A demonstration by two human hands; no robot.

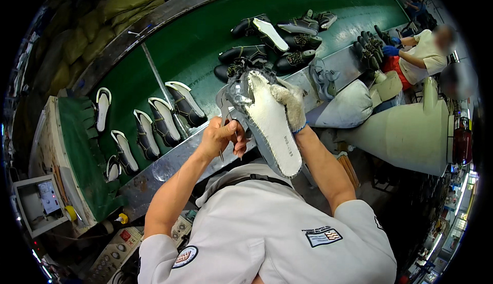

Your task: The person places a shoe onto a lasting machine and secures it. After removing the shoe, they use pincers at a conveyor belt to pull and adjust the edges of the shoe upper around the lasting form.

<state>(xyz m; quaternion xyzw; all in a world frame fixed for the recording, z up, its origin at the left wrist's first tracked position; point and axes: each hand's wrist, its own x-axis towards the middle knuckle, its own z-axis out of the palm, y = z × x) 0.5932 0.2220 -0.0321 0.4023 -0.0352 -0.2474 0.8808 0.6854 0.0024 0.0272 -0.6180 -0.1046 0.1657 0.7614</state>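
In front of my chest, an unsoled shoe (271,125) is tilted with its white insole board facing me. Its black upper is bunched and puckered around the toe end. My right hand (291,103), in a fluffy cream glove with a blue cuff, grips the shoe along its right side. My bare left hand (221,137) is closed around grey metal pincers (223,101), whose curved head stands close to the shoe's left side near the toe. Whether the jaws touch the upper cannot be made out.
A green conveyor belt (177,37) with a metal edge runs ahead. Several shoe uppers (165,122) lie on its left, and dark shoes (244,53) cluster beyond my hands. At right stand a white sack (341,107) and a person (418,58) wearing blue gloves.
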